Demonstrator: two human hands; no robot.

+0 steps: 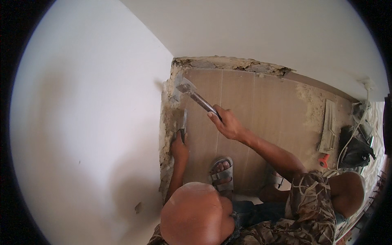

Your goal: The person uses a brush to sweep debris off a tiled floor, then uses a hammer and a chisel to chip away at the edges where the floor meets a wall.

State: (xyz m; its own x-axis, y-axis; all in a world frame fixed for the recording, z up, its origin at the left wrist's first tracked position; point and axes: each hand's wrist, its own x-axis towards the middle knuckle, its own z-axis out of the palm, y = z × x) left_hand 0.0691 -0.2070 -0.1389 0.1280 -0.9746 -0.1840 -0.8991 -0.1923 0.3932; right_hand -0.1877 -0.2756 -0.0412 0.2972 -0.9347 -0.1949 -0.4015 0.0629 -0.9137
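My right hand (226, 124) grips the metal handle of a long scraper (198, 98), whose wide blade rests at the broken plaster edge (169, 98) near the wall corner. Lower down, my left hand (179, 148) holds a putty knife (183, 120) by its dark handle, with the blade upright along the crumbled foot of the left wall. Both tools are over the tiled floor (237, 98), a little apart from each other.
White walls (90, 94) meet behind the scraper. On the right lie a long flat trowel (328, 126), a red-handled tool (324, 160), a black bag (353, 151) and a white cable (355, 130). My sandalled foot (222, 173) and bare knees frame the lower area.
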